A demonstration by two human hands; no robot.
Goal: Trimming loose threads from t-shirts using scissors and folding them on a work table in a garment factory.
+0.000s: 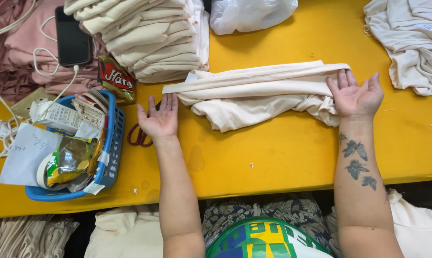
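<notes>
Two open hands, left hand [159, 119] and right hand [357, 97], flank a cream folded garment [254, 93], fingers spread.

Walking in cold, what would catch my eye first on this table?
The bright yellow table, and at its middle a cream garment folded into a long band between two open hands: left hand at one end, right hand on the other. A tall stack of folded cream cloth stands behind, a cluttered blue basket at left.
</notes>
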